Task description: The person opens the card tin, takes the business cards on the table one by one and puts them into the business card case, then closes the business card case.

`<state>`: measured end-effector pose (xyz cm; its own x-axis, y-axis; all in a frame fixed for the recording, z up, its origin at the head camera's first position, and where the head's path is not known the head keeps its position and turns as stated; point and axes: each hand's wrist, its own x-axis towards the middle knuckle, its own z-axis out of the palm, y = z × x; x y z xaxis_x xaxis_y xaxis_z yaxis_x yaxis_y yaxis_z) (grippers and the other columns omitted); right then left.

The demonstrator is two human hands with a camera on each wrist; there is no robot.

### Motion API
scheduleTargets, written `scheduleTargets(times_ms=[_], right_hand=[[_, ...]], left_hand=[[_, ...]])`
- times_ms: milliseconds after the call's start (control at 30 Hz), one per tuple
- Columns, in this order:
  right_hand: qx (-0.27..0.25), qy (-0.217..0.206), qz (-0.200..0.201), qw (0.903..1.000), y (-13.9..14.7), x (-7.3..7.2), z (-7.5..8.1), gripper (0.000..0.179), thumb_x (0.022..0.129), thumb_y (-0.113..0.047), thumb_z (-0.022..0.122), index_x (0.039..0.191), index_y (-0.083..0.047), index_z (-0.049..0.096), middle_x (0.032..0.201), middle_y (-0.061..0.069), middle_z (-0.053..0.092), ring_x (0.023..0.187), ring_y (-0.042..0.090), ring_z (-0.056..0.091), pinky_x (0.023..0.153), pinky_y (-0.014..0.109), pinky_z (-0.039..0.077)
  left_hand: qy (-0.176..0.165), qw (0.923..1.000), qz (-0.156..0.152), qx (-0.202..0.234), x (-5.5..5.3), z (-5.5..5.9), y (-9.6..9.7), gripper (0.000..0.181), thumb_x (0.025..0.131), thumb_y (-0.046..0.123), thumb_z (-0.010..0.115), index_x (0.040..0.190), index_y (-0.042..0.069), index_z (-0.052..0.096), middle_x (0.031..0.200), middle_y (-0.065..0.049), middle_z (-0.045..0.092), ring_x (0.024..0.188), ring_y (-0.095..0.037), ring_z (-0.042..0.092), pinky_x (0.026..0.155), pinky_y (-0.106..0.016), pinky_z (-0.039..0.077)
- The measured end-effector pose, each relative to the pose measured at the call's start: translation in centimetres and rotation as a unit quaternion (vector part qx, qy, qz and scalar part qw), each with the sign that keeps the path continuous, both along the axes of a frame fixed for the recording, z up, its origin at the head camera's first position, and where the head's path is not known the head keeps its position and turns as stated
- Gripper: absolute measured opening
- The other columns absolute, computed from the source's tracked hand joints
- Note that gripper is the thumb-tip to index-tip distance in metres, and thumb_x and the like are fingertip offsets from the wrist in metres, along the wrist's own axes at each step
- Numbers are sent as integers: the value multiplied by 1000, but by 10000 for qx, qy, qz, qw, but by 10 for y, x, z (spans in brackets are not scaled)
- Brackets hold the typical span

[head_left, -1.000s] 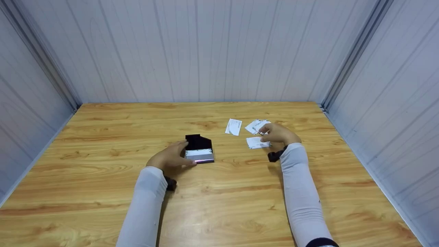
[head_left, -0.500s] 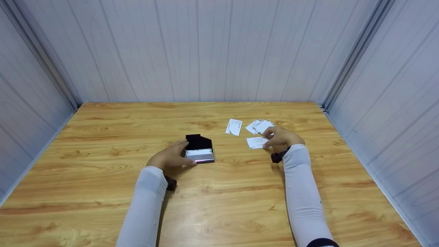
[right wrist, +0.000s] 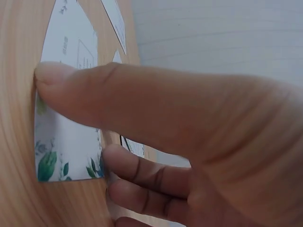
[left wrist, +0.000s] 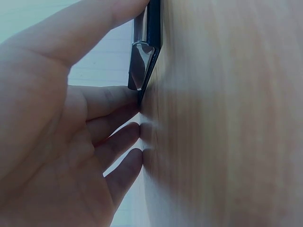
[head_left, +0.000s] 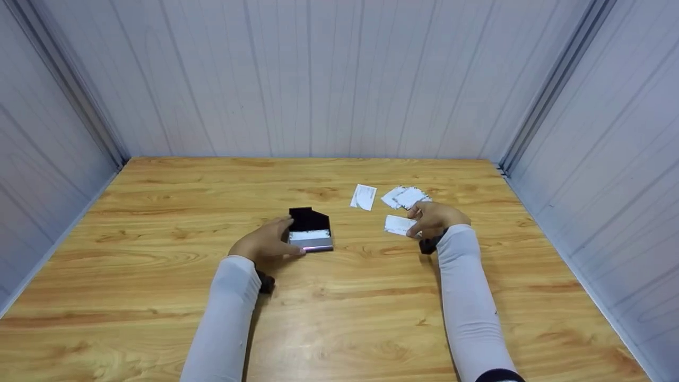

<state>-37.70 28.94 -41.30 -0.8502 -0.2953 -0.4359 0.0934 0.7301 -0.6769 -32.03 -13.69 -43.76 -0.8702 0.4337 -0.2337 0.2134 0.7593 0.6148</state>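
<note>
A business card case (head_left: 308, 218) lies open on the table, black inside with a shiny metal front band and a white card strip showing. My left hand (head_left: 262, 241) holds its left side, thumb on the front edge and fingers at the side; the left wrist view shows the lower fingertips on the wood beside the case (left wrist: 154, 28). Farther right, my right hand (head_left: 437, 216) pinches a white card (head_left: 397, 225) across its long edges. In the right wrist view this card (right wrist: 71, 127) has green leaf prints at its corners, and the thumb presses one edge.
Behind the right hand, a few overlapping white cards (head_left: 411, 197) lie fanned out. Left of them are more white cards (head_left: 364, 197), which seem to overlap. Pale panel walls (head_left: 318, 79) enclose the wooden table (head_left: 339, 307) at the back and both sides.
My right hand has moved slightly right and toward me, and its card has turned a little and shifted nearer. The left hand and the case keep their place.
</note>
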Motion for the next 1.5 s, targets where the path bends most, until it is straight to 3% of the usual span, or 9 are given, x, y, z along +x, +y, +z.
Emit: scheduleTargets(times_ms=[233, 400, 600, 767, 967, 1067, 1367, 1500], right_hand=[[262, 247, 123, 9993, -1, 0, 0, 50, 87, -15, 81, 127, 0, 54, 131, 19, 50, 102, 24, 52, 79, 32, 50], [286, 234, 54, 9993, -2, 0, -1, 50, 86, -14, 81, 124, 0, 51, 121, 15, 48, 100, 24, 49, 80, 33, 48], [432, 559, 327, 9970, -2, -2, -1, 49, 88, -13, 79, 123, 2, 48, 118, 17, 47, 96, 23, 46, 82, 34, 44], [221, 796, 468, 9955, 1, -4, -1, 39, 89, -5, 74, 121, 1, 52, 111, 16, 51, 83, 17, 47, 75, 32, 44], [-247, 1243, 772, 9889, 3, -5, 2, 32, 91, 2, 66, 122, 4, 55, 116, 20, 56, 104, 30, 54, 83, 36, 49], [-269, 1557, 897, 9834, 2, -6, 5, 32, 92, 0, 66, 122, 5, 57, 116, 21, 60, 105, 31, 56, 83, 34, 48], [-794, 1685, 645, 9804, -7, -5, 8, 36, 95, -3, 65, 129, 4, 58, 113, 23, 62, 99, 32, 61, 85, 44, 55], [-718, 1899, 672, 9769, -15, -6, 8, 36, 95, 0, 60, 131, 2, 60, 118, 24, 62, 103, 33, 61, 85, 41, 54]], left_hand=[[-15, 10000, 40, -65, -1, 0, 0, 97, 91, 48, 72, 161, 7, 19, 166, -14, 11, 152, -35, 8, 118, -57, 17], [-33, 9999, 116, -83, 1, 0, 1, 96, 90, 48, 72, 161, 9, 20, 166, -12, 12, 152, -35, 7, 118, -57, 16], [-32, 9999, 123, -66, 1, 1, 2, 97, 90, 48, 73, 161, 8, 20, 166, -13, 13, 152, -35, 7, 118, -57, 16], [-45, 9999, 25, -93, 0, 0, 3, 98, 90, 49, 72, 161, 7, 18, 166, -14, 12, 152, -35, 7, 118, -57, 16], [-44, 9999, 53, -136, 1, 0, 3, 98, 90, 48, 72, 161, 8, 18, 166, -13, 13, 152, -34, 7, 118, -56, 16], [-25, 9999, 70, -119, 2, 1, 2, 97, 91, 48, 72, 161, 8, 19, 166, -14, 13, 152, -35, 8, 118, -56, 15], [-31, 9999, 76, -147, 2, 1, 2, 97, 91, 49, 72, 161, 9, 19, 166, -13, 13, 152, -35, 7, 118, -57, 15], [-37, 9998, 94, -180, 2, 2, 2, 97, 91, 49, 72, 161, 9, 19, 166, -13, 13, 152, -35, 8, 118, -57, 16]])
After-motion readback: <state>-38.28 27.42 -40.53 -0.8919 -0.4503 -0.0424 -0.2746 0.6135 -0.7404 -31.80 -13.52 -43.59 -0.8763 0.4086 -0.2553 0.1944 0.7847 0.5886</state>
